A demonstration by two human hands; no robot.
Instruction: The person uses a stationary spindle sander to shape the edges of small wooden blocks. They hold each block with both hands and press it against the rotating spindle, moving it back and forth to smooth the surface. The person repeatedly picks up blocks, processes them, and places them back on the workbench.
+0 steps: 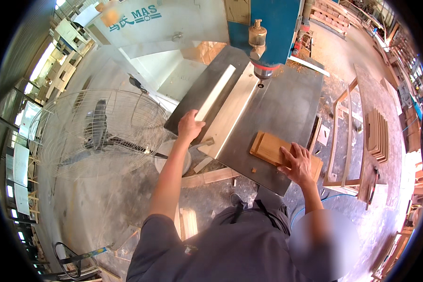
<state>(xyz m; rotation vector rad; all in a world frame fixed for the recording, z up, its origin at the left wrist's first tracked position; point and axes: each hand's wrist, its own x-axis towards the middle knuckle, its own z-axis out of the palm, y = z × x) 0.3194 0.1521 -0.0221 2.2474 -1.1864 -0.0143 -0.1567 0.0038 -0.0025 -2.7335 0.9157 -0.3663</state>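
Large teal lettering with a small emblem marks the pale grey metal panel of the machine. The left hand has its grip closed on the near end of a long, narrow, pale wooden strip, which extends over the dark grey flat worktop, left of a wider pale wooden board. The right hand's grip is loose, fingers apart, resting on an orange-brown rectangular wooden piece near the worktop's front right edge.
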